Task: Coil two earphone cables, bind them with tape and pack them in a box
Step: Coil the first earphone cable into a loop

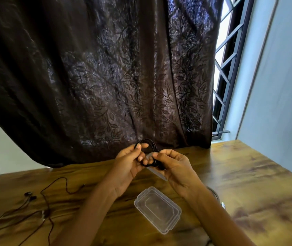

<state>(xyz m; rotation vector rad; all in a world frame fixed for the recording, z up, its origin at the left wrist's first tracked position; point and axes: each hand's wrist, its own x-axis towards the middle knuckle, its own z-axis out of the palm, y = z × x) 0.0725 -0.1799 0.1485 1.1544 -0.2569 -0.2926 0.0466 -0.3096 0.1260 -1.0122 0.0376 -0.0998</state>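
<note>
I hold a coiled black earphone cable (150,145) above the wooden table (239,174), between both hands. My left hand (130,164) pinches the coil's upper loop with thumb and fingers. My right hand (172,165) grips the coil's lower end, with the earbuds bunched at its fingertips. A strip of clear tape (156,172) seems to hang under the coil, blurred. A second earphone cable (40,203) lies loose and uncoiled on the table at the left. A clear plastic box (157,208) with its lid on sits below my hands.
A dark leaf-patterned curtain (106,77) hangs behind the table's far edge. A barred window (228,68) and a pale wall stand at the right. A roundish object (215,194), mostly hidden by my right forearm, lies on the table.
</note>
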